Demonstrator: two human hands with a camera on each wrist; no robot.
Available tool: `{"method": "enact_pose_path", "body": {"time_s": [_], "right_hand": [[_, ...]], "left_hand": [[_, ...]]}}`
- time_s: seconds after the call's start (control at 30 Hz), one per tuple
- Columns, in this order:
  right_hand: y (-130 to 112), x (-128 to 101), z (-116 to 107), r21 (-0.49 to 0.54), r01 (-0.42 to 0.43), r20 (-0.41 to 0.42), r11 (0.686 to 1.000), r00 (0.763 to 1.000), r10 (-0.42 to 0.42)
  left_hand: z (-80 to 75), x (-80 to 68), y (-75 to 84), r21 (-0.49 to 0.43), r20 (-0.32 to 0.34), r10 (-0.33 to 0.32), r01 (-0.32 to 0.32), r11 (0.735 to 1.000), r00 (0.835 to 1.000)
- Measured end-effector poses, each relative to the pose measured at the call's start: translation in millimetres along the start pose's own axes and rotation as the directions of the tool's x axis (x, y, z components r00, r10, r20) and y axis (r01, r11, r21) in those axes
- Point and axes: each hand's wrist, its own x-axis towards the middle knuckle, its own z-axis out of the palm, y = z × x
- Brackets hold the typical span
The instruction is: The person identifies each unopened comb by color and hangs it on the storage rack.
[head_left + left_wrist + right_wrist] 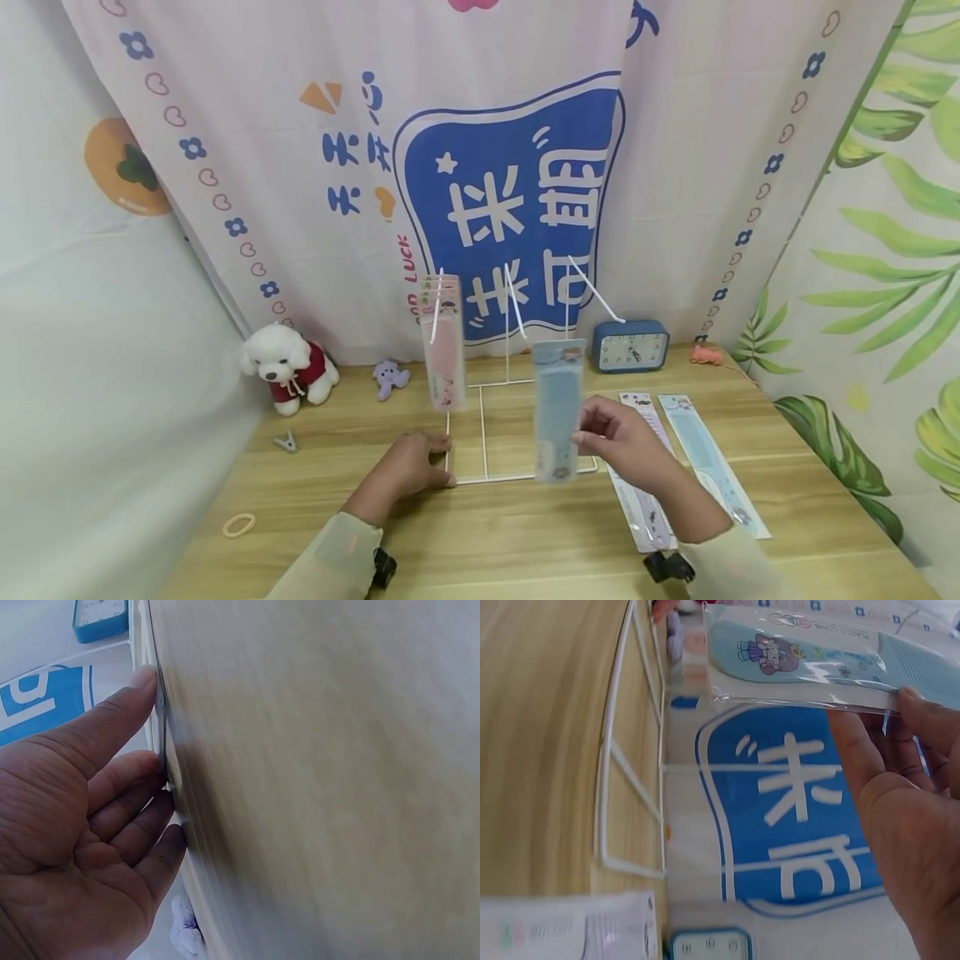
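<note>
My right hand (622, 437) pinches the edge of a clear-packaged light blue comb (558, 417) and holds it upright in front of the white wire display rack (483, 433). In the right wrist view, the comb's cartoon-printed handle (772, 656) and its teeth show through the wrapper. Low at the rack's front left corner, my left hand (408, 465) holds the base wire, with the thumb at the corner and the fingers along the side. Several packaged pink combs (445, 358) hang from the rack's left hook. The middle and right hooks carry nothing.
To the right lie a packaged purple comb (637, 500) and another packaged blue comb (712, 462). A blue clock (632, 346) stands behind them, near coral yarn (705, 356). On the left are a white plush dog (288, 367), a purple toy (390, 379), a grey clip (286, 442) and a beige ring (238, 525).
</note>
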Motion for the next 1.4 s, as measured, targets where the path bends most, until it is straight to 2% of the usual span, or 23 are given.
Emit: {"method": "enact_pose_path", "body": {"time_s": [0.17, 0.33, 0.77, 1.1, 1.27, 1.4], "right_hand": [[-9, 16, 20, 0.035, -0.016, 0.046, 0.999, 0.999, 0.014], [-11, 20, 28, 0.035, -0.05, 0.044, 0.998, 0.998, 0.048], [-5, 22, 28, 0.047, -0.098, 0.023, 0.994, 0.995, 0.097], [1, 31, 25, 0.014, -0.119, -0.002, 0.993, 0.993, 0.119], [7, 46, 24, -0.025, -0.125, -0.049, 0.992, 0.991, 0.124], [11, 71, 22, -0.01, -0.174, -0.089, 0.985, 0.981, 0.172]], "left_hand": [[0.0, -0.3, 1.1, -0.008, 0.001, 0.005, -0.005, 1.0, 1.0], [1.0, 0.0, 1.2, -0.012, 0.007, 0.01, -0.01, 1.0, 1.0], [-0.4, -1.0, 1.1, -0.013, 0.012, -0.014, 0.014, 1.0, 1.0], [-0.3, -0.3, 0.7, -0.014, 0.01, -0.008, 0.008, 1.0, 1.0], [-0.1, -0.9, 0.8, -0.016, 0.014, -0.009, 0.009, 1.0, 1.0], [-0.8, -0.5, 1.2, -0.021, 0.013, -0.007, 0.007, 1.0, 1.0]]}}
